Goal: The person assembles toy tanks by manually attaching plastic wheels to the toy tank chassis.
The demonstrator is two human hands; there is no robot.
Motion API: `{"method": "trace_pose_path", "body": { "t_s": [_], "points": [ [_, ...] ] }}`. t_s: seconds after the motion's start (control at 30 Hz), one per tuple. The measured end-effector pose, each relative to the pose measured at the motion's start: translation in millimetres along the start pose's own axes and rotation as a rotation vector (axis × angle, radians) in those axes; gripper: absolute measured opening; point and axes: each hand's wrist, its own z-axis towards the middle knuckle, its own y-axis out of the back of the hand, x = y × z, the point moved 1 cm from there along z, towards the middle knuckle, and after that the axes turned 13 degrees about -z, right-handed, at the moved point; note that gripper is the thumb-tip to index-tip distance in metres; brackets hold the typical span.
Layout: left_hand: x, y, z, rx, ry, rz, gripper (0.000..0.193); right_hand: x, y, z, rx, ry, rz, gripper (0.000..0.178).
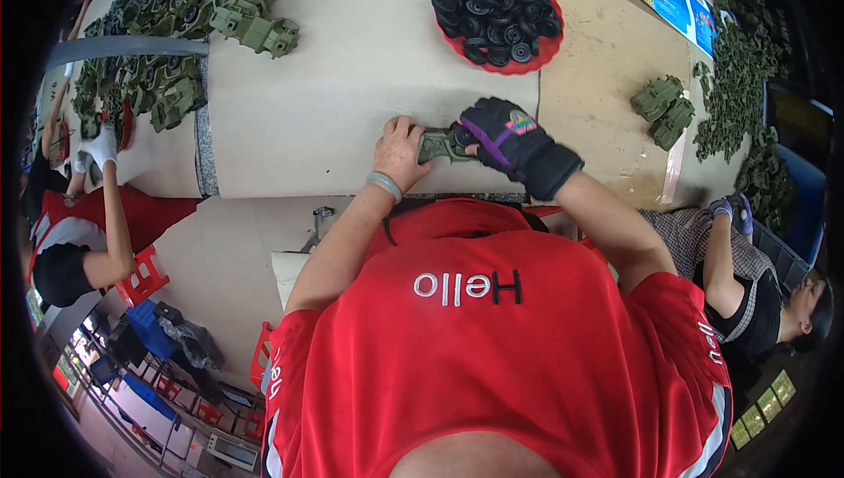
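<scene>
A small olive-green toy vehicle (440, 146) lies on the table in front of me, between my two hands. My left hand (403, 153), bare with a pale bangle at the wrist, is closed on its left end. At its right end a round black wheel (461, 136) shows, and my right hand (514, 144), in a black and purple glove, is closed over that end. The glove hides part of the wheel, and most of the right fingers are out of sight. Beyond my hands stands a red scalloped dish (559, 49) full of loose black wheels (499, 12).
Green toy vehicles (251, 28) are heaped at the far left, and a few more vehicles (664, 111) sit to the right. Small green parts (743, 65) cover the table's right end. One co-worker (97, 254) sits at the left, another (747, 276) at the right.
</scene>
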Motion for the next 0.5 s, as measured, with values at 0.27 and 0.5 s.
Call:
{"method": "trace_pose_path", "body": {
  "t_s": [0.27,0.5],
  "points": [
    [5,0,0,0.032,-0.093,-0.010,0.063,16,-12,-16,-0.171,-0.140,0.004,0.047],
    [7,-1,1,0.026,-0.150,-0.019,0.063,15,-69,33,-0.286,-0.241,0.031,0.031]
  ]
}}
